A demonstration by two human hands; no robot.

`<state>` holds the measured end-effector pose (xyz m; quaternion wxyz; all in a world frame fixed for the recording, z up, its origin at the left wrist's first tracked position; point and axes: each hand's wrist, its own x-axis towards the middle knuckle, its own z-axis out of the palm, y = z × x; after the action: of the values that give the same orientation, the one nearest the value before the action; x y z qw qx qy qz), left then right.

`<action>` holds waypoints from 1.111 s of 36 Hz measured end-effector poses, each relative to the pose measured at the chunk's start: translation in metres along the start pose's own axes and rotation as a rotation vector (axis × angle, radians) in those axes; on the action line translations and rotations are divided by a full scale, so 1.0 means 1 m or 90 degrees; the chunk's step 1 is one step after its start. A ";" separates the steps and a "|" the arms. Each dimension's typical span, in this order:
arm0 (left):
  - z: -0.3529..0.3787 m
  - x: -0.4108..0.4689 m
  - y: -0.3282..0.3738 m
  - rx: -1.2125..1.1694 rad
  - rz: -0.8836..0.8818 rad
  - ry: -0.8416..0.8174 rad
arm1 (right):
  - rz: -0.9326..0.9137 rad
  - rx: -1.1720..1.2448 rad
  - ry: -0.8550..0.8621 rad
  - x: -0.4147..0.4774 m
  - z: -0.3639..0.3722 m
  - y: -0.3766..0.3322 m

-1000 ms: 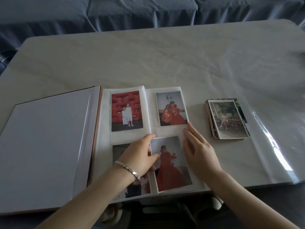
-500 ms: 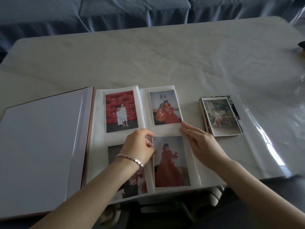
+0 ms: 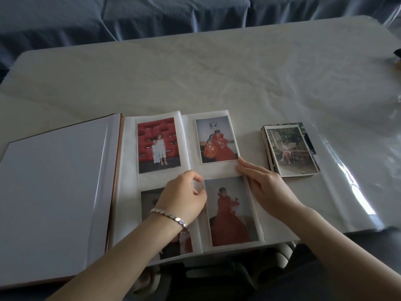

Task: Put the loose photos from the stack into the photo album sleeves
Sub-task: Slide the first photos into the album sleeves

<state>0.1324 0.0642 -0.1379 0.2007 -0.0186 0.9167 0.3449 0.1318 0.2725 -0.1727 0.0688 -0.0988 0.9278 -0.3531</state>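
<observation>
The photo album (image 3: 128, 192) lies open on the table, its cover spread to the left. Its pages show a red-wall photo (image 3: 158, 144), a photo of two figures in red (image 3: 217, 141), a red-dress photo (image 3: 232, 211) in the lower right sleeve, and a lower left photo (image 3: 149, 198) mostly hidden under my arm. My left hand (image 3: 184, 196), with a bracelet on the wrist, pinches the clear sleeve edge at the red-dress photo's top left corner. My right hand (image 3: 264, 187) lies flat on the page's right edge with straight fingers. The stack of loose photos (image 3: 290, 148) sits right of the album.
A clear plastic sheet (image 3: 351, 187) covers the pale table (image 3: 217, 72) and wrinkles at the right. Dark blue fabric (image 3: 152, 16) runs behind the table's far edge. A small dark object (image 3: 396, 55) shows at the right border. The table's near edge is just below the album.
The red-dress photo has slid deeper into the lower right sleeve. My left hand's fingers curled from the photo onto the sleeve edge, and my right hand moved up along the page's right edge.
</observation>
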 end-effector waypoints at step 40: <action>0.003 -0.009 0.001 -0.126 -0.129 -0.035 | 0.007 0.058 0.019 0.001 0.001 0.000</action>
<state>0.1415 0.0662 -0.1365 0.2571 -0.1215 0.8659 0.4116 0.1315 0.2719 -0.1731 0.0610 -0.0852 0.9121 -0.3964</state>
